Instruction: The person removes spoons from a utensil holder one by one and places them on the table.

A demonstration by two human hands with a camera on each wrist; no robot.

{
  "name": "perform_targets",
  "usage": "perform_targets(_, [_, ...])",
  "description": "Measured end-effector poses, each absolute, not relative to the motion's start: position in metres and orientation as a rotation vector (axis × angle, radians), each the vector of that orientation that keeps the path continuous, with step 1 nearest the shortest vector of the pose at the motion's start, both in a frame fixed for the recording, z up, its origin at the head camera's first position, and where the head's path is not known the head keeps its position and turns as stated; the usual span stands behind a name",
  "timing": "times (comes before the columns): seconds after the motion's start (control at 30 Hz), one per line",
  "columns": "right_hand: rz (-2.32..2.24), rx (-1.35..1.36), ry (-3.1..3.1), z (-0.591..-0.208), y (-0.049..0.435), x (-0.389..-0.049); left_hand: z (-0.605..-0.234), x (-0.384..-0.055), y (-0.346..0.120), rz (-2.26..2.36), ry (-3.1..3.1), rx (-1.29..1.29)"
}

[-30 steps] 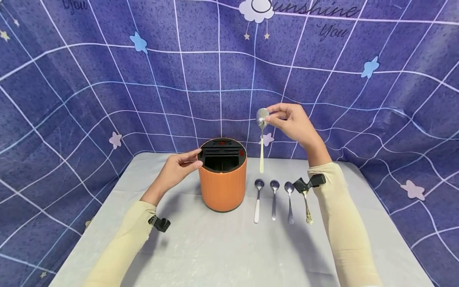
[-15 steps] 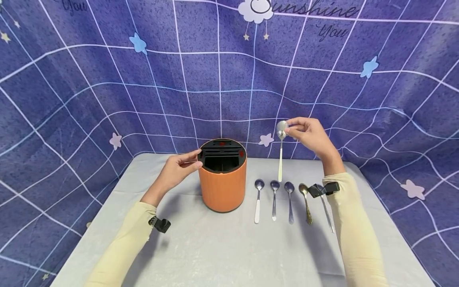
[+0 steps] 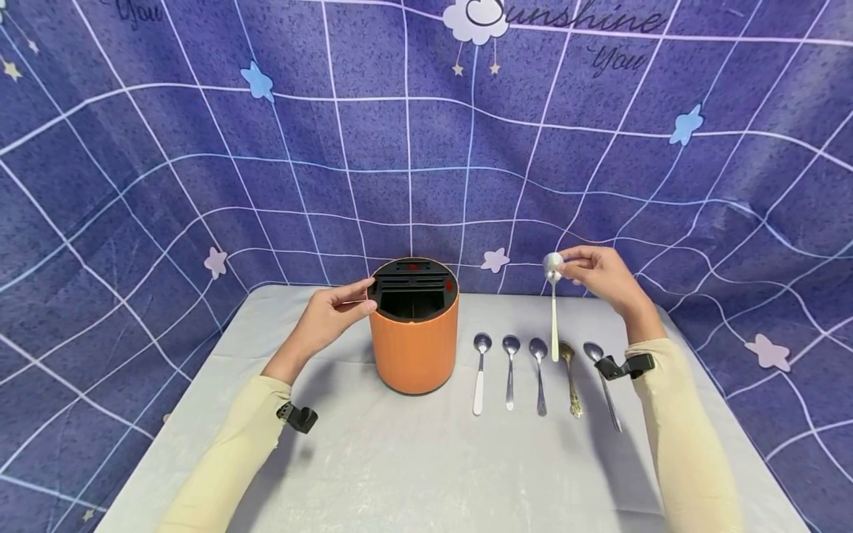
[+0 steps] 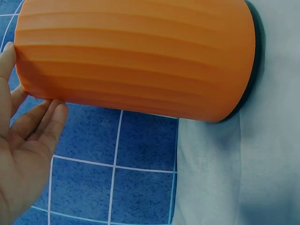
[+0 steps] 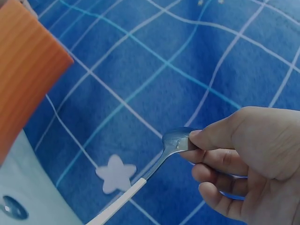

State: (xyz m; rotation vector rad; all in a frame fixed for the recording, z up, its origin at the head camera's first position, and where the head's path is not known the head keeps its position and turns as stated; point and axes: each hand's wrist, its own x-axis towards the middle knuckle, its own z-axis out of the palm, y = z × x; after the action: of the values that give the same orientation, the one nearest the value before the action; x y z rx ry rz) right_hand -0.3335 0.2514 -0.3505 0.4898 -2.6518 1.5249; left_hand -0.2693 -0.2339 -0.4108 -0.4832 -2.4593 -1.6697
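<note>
My right hand [image 3: 603,274] pinches a spoon [image 3: 554,311] by its bowl between thumb and fingers. The spoon's pale handle hangs down above the table, in front of the row of spoons. In the right wrist view the thumb presses the edge of the shiny spoon bowl [image 5: 176,139]. On the left, my left hand [image 3: 333,311] touches the rim and side of an orange utensil holder [image 3: 415,355] with fairly straight fingers. The holder stands upright, with a black slotted top [image 3: 413,285]. Its ribbed orange wall [image 4: 136,56] fills much of the left wrist view.
Several spoons lie in a row right of the holder: a white-handled one [image 3: 478,377], two silver ones, an ornate golden one [image 3: 573,389] and a longer silver one [image 3: 606,396]. A pale cloth covers the table [image 3: 400,466]. Behind hangs a purple-blue gridded curtain [image 3: 373,185].
My right hand has moved right and down with the spoon, from beside the holder to above the spoon row. The left hand and the holder stay put.
</note>
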Motion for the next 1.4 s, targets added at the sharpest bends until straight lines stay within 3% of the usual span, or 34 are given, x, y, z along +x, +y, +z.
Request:
perform_targets(0.73, [1.623,0.331,-2.8,-0.405,0.341,-0.333,-0.412,-0.269,-0.233,-1.67,-2.458,-0.5])
perform_targets(1.4, [1.719,0.195,-2.887,-0.446,0.392,-0.334,-0.411,-0.27,-0.233,-1.689,-2.44,-0.511])
